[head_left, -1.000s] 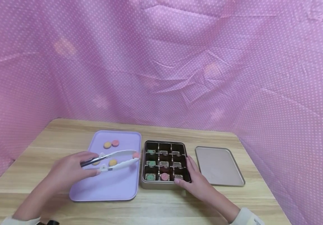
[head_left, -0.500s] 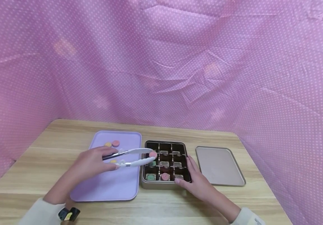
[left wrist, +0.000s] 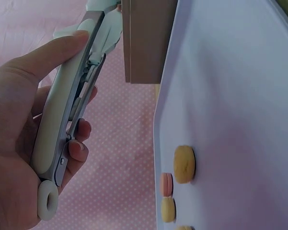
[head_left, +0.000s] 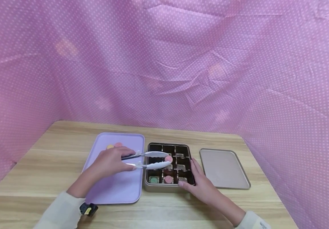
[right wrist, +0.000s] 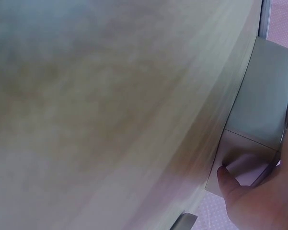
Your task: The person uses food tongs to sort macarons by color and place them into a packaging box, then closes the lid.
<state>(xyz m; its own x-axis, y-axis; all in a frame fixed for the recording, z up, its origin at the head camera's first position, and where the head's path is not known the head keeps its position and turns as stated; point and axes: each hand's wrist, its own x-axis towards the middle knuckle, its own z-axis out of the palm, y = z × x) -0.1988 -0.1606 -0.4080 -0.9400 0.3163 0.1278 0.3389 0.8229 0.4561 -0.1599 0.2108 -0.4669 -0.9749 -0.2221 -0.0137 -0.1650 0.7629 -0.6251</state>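
My left hand (head_left: pixel 111 161) grips white-tipped tongs (head_left: pixel 157 165); the left wrist view shows my thumb lying along one arm of the tongs (left wrist: pixel 52 120). Between the tips is a pink macaron (head_left: pixel 168 159), held above the middle compartment of a divided tin box (head_left: pixel 164 189). In the box's front row lie a green macaron (head_left: pixel 154 180) at left and a pink one (head_left: pixel 168 180) in the middle. The tongs hide part of the other rows. My right hand (head_left: pixel 202 188) holds the box's right front corner, thumb in front, fingers along the side.
A lilac tray (head_left: pixel 118 194) lies left of the box, partly covered by my left arm. Yellow macarons (left wrist: pixel 184 164) and a pink macaron (left wrist: pixel 166 184) rest on it. The tin lid (head_left: pixel 224 168) lies flat at the right on the wooden table (head_left: pixel 164 213).
My left hand has carried the tongs and pink macaron rightward, from above the tray to over the middle of the box. The right hand has stayed at the box corner.
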